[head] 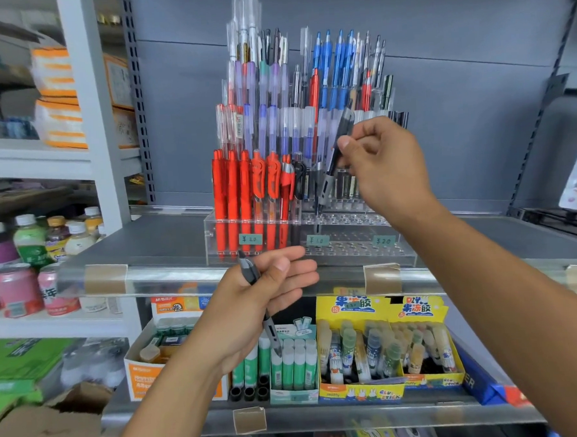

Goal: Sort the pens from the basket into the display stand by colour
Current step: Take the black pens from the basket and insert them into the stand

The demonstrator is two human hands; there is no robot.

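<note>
A clear acrylic display stand (345,245) sits on a grey shelf, with red pens (245,184) in its front left row, purple and blue pens in the tiers behind, and dark pens at the lower middle. My right hand (383,166) pinches a dark grey pen (335,155), tilted, its tip down over the front-middle holes next to the dark pens. My left hand (261,300) is lower, in front of the shelf edge, and holds a second grey pen (258,296) under the thumb, fingers extended. No basket is in view.
The shelf edge (216,275) has a clear price rail with taped labels. Below it stand boxes of glue sticks (384,350) and green-labelled sticks (291,362). Drink bottles and cans (35,261) fill the white shelving at left. A cardboard box (47,431) sits at lower left.
</note>
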